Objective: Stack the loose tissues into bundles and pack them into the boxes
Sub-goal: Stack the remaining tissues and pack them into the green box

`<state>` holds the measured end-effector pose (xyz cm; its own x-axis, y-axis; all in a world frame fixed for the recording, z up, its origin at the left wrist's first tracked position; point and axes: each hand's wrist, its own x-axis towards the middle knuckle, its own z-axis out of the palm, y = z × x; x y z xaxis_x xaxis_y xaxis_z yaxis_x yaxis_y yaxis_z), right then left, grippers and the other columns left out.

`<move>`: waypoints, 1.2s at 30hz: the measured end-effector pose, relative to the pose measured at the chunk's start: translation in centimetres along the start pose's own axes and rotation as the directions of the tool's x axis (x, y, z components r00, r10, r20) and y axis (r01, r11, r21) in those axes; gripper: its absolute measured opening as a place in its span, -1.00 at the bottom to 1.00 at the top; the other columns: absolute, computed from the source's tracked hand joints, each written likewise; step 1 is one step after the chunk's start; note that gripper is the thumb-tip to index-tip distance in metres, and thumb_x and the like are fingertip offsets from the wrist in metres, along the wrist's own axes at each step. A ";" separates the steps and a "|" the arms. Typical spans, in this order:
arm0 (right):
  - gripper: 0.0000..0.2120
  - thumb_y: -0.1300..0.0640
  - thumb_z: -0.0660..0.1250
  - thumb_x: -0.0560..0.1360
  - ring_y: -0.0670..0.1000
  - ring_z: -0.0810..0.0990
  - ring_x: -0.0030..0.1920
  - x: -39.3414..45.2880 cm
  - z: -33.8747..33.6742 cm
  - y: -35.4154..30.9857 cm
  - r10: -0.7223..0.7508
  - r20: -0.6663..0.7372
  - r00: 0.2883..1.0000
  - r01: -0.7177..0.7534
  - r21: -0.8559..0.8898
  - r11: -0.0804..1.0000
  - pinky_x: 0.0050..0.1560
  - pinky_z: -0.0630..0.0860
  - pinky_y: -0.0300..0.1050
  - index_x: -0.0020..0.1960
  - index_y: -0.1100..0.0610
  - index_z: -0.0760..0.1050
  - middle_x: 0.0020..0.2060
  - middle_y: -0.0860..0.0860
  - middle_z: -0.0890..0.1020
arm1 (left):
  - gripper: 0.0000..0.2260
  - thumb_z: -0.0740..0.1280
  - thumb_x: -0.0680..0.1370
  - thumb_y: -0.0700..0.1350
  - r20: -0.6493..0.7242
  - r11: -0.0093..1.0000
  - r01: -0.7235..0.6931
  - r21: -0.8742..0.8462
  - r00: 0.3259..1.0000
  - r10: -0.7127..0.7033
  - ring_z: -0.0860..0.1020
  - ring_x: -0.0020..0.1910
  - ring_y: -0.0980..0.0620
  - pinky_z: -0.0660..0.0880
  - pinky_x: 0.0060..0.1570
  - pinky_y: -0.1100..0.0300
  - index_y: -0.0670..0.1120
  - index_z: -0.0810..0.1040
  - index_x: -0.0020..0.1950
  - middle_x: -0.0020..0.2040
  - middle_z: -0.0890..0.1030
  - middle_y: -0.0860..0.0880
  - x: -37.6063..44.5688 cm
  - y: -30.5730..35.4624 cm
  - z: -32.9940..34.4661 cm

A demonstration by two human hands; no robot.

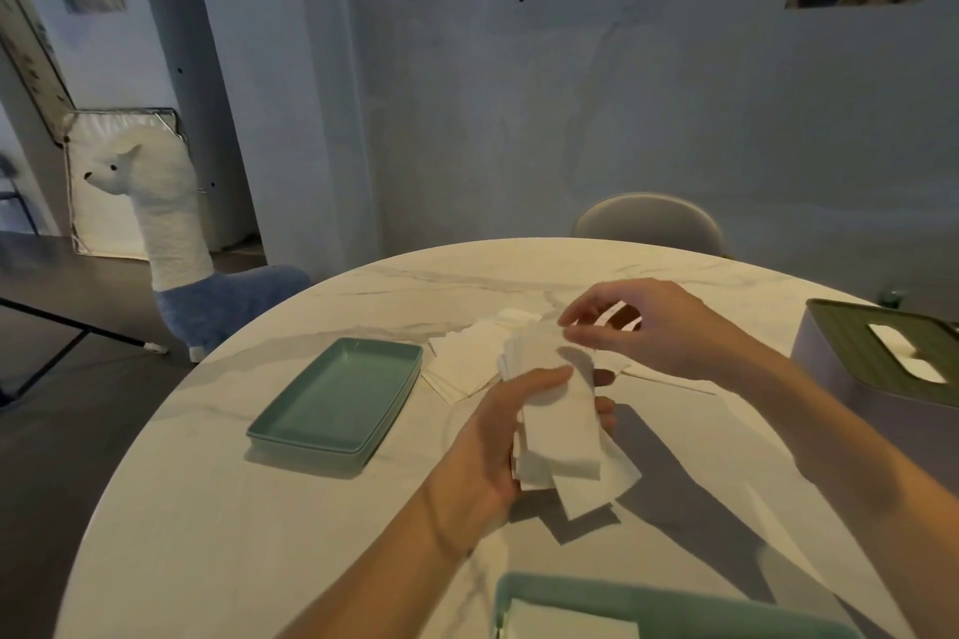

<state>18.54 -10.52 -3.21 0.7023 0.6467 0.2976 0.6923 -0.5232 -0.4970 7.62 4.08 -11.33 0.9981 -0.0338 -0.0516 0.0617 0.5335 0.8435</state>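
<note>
Marble table w/ teal tray, loose tissues, tissue box.

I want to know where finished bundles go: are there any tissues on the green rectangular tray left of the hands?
No, the green rectangular tray shows only its bare inner surface, while loose white tissues lie beside it on the marble table.

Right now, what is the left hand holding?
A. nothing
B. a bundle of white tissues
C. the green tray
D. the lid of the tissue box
B: the left hand grips a bundle of white tissues above the table, while the right hand pinches at the bundle's top edge; the green tray lies untouched to the left.
</note>
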 end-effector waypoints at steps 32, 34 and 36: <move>-0.60 -0.24 0.45 0.42 -0.09 0.68 -0.09 -0.5 0.3 -0.5 0.237 0.153 0.959 -0.263 0.181 0.947 -0.05 0.60 -0.22 0.09 0.02 0.58 -0.05 -0.08 0.71 | -0.53 0.36 0.55 -0.31 -0.041 0.976 -0.099 -0.193 0.995 0.093 0.63 0.15 -0.17 0.62 0.11 -0.10 0.00 0.56 0.43 0.24 0.65 -0.20 -0.6 0.6 0.1; -0.41 -0.28 0.50 0.28 0.00 0.70 -0.01 -1.0 -0.1 -0.6 0.296 0.418 0.859 -0.400 0.187 0.897 -0.01 0.65 -0.16 0.17 0.05 0.55 0.03 -0.01 0.70 | -0.49 0.29 0.56 -0.35 -0.047 0.944 -0.125 -0.305 0.992 0.116 0.63 0.21 -0.18 0.58 0.18 -0.20 0.07 0.55 0.43 0.28 0.64 -0.16 -0.4 0.7 0.0; -0.44 -0.12 0.59 0.31 0.03 0.73 -0.01 -1.1 0.2 -0.5 0.251 0.533 0.808 -0.416 0.215 0.884 -0.01 0.66 -0.16 0.20 0.08 0.54 0.06 0.05 0.70 | -0.47 0.30 0.55 -0.39 -0.092 0.917 -0.166 -0.363 0.986 0.141 0.65 0.13 -0.17 0.57 0.18 -0.28 0.10 0.58 0.40 0.20 0.64 -0.17 0.1 0.7 -0.3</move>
<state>17.39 -10.92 -3.49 0.6526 0.6874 -0.3187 0.2840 -0.6120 -0.7381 7.82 4.68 -10.84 0.9926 0.1201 0.0190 -0.1083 0.8019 0.5876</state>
